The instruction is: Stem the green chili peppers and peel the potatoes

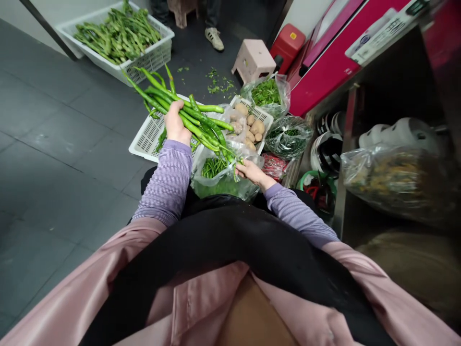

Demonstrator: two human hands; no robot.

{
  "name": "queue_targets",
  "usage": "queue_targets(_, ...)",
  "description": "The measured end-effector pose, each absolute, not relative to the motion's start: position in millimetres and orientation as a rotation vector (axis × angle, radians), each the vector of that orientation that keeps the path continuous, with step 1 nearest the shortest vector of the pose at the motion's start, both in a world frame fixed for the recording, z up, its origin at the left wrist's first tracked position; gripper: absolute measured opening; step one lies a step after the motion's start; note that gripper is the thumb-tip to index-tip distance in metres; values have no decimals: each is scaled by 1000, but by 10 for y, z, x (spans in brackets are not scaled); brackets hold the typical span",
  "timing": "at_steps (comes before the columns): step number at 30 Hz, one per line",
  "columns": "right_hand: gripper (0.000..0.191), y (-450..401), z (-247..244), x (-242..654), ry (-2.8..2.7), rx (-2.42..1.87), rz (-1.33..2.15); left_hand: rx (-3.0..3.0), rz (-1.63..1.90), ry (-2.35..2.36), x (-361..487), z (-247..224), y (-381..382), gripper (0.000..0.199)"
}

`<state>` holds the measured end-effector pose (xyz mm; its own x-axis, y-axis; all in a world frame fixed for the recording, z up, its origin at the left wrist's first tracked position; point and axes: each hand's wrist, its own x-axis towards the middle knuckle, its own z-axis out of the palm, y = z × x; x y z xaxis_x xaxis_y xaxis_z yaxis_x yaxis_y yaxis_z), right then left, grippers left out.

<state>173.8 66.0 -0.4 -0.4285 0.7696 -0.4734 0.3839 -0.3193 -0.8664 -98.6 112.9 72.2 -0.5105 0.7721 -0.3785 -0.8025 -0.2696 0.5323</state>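
A bunch of long green peppers (200, 120) is wrapped in the fingers of my left hand (176, 124), above a white slotted basket (144, 139) with a few peppers in it. At the right end of the bunch, the fingers of my right hand (250, 171) are pinched on the stem ends. Under the bunch an open clear plastic bag (226, 185) holds more green peppers. Just beyond my right hand, potatoes (256, 127) fill part of another white basket.
A large white basket (144, 61) of green stalks stands at the back left. Bags of greens (266, 92), a pale stool (255, 60) and a red stool (287, 43) are beyond the potatoes. A shelf (347, 144) borders the right. Another person's shoe (214, 38) shows behind.
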Motion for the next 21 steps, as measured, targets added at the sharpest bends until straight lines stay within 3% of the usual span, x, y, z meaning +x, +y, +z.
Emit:
queue_targets(8,40,486,17,2213,-1963,-1559,2568,2,1944,959,-1013,578,1184,16)
queue_targets(10,42,439,52,2263,-2007,-1588,2378,-2,1950,930,-1070,553,1198,13)
queue_targets(14,46,515,172,2107,-1786,-1486,1596,-80,1951,831,-1096,588,1179,16)
queue_targets(21,26,676,266,1762,-2440,-1318,816,-175,1867,869,-1032,738,1092,20)
